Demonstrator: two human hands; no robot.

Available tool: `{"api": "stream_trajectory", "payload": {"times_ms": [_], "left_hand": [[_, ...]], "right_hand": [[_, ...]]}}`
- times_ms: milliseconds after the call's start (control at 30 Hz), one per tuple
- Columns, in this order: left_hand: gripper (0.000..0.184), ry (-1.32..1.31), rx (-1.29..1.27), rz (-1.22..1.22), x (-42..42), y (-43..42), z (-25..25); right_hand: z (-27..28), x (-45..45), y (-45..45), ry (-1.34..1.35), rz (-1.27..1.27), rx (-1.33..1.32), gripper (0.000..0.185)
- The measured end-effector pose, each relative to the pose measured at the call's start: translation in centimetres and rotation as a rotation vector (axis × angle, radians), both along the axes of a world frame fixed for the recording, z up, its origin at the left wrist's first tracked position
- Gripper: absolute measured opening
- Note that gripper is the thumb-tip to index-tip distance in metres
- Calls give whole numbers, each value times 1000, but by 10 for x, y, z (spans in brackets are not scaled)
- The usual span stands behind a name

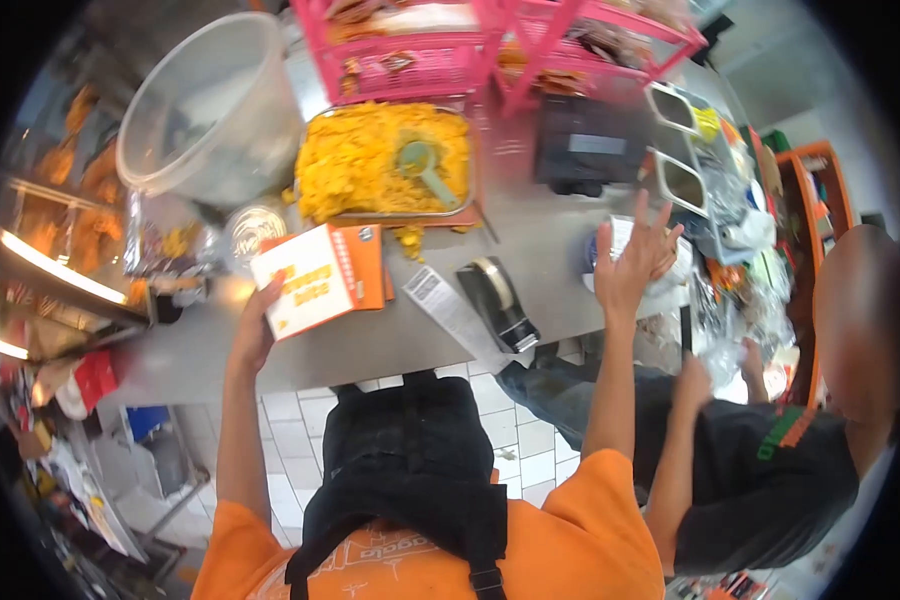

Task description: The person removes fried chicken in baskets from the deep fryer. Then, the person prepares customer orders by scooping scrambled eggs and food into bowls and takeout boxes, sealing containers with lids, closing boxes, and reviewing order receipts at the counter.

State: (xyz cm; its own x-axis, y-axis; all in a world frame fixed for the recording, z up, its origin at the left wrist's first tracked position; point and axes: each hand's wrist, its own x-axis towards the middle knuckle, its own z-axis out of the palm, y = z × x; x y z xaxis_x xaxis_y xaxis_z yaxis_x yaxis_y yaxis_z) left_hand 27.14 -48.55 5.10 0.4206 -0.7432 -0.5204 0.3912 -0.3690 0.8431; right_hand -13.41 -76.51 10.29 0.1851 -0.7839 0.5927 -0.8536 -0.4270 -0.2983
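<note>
My left hand [259, 324] grips the lower left edge of a white and orange printed food box [305, 283]. An orange box [368, 268] sits right behind it, partly covered; whether my fingers hold that one too, I cannot make out. My right hand [637, 258] is stretched out with fingers spread, over or beside a round white and blue item [595, 250] that it partly hides. Between my hands, a black label printer [497, 303] lies on the steel counter [560, 292], next to a printed paper strip [450, 310].
A metal tray [453, 212] holds yellow food and a green scoop [425, 168]. Around it stand a large clear tub [205, 120], pink baskets [410, 68] and a black box [588, 145]. A co-worker [760, 470] works close at my right.
</note>
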Motion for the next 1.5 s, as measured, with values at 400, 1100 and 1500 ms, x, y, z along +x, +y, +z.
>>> {"api": "stream_trajectory", "payload": {"times_ms": [400, 1100, 1500], "left_hand": [[79, -58, 144, -39, -10, 6, 38], [95, -1256, -426, -169, 56, 52, 130], [102, -1305, -506, -686, 21, -16, 73]], "right_hand": [[-57, 166, 163, -528, 650, 1072, 75], [110, 162, 205, -361, 602, 885, 31], [-22, 178, 139, -700, 311, 820, 54]]}}
